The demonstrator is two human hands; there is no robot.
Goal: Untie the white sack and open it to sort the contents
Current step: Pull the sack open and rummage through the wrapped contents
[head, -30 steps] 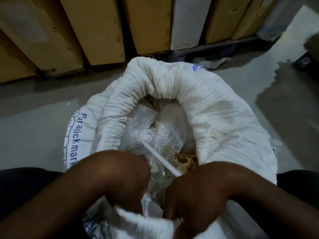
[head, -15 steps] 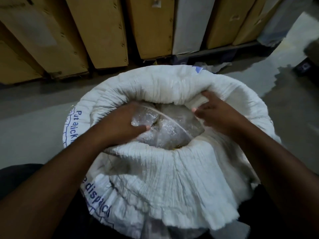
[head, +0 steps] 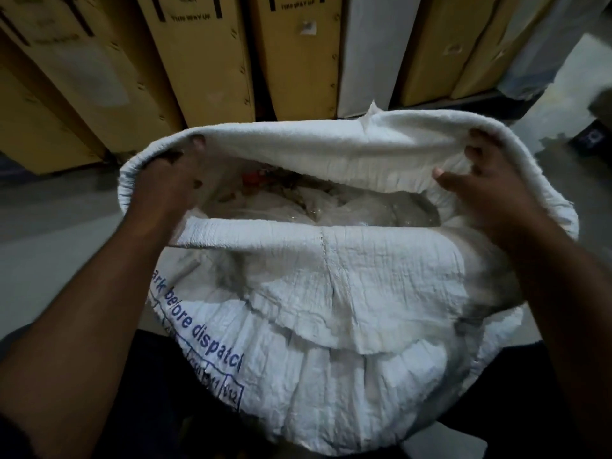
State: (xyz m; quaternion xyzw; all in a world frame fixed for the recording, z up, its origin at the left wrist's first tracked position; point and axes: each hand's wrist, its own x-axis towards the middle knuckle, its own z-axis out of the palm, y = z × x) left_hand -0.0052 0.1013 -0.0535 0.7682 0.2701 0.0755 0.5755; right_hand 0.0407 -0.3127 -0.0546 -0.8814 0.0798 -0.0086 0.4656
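Two hands at mouth of white sack [head: 331, 293], which stands on floor [head: 49, 226] between my knees, near cardboard boxes [head: 205, 54] at far side. My left hand [head: 165, 183] grips rolled rim at left, fingers curled over cloth. My right hand [head: 480, 190] pinches rim at right, thumb out. No tie visible; mouth open, clear plastic wrap [head: 364, 210] and something red inside. To do well: pull rim outward evenly, roll cuff lower on both sides, keep sack upright so contents don't spill.
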